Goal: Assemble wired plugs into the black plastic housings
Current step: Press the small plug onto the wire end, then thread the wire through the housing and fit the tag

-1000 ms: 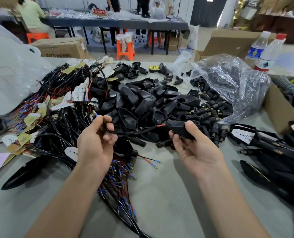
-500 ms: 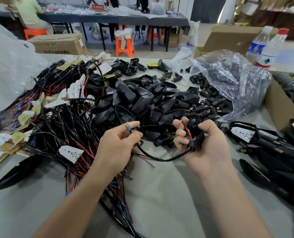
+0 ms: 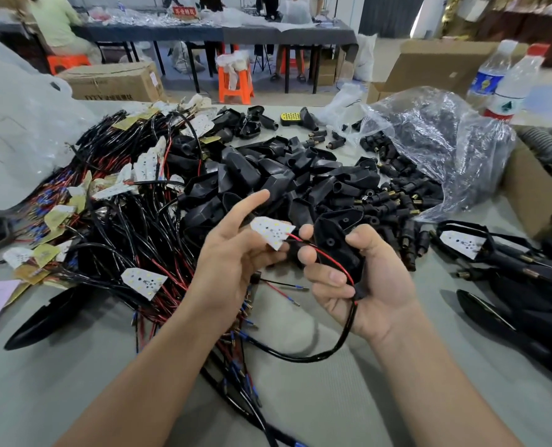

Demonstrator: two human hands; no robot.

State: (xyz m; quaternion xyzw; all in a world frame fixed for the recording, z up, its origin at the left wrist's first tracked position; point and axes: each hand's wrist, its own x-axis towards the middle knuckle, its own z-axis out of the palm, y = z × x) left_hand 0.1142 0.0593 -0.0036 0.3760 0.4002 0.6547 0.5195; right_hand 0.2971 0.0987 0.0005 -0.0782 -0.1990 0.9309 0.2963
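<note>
Left hand [image 3: 232, 266]: over the middle of the bench [image 3: 300, 411]; holds a small white board [image 3: 273, 232] in its lower fingers and thumb; the forefinger sticks out straight, touching nothing
Right hand [image 3: 374, 291]: just right of the left hand; thumb and curled fingers grip one black housing [image 3: 336, 250], open side up
White board: wedge-shaped, dotted; sits between the two hands, touching the near end of the held housing
Red wire [image 3: 334, 258]: runs from the board across the inside of the housing to the right palm
Black cable [image 3: 313, 357]: leaves the right palm, hangs in a loop over the bench and curves back towards the left forearm
Loose housings [image 3: 261, 179]: heaped in the middle of the bench, just beyond the hands
Wire tangle [image 3: 123, 227]: black and red wires with more white boards; fills the left half of the bench up to the heap
Plastic bag [image 3: 436, 140]: clear, crumpled, towards the far right corner; small black plugs [image 3: 394, 201] spill from its mouth
Bottles [image 3: 510, 82]: two, upright, at the far right corner behind the bag
Cardboard box [image 3: 532, 191]: at the right edge, beside the bag
</note>
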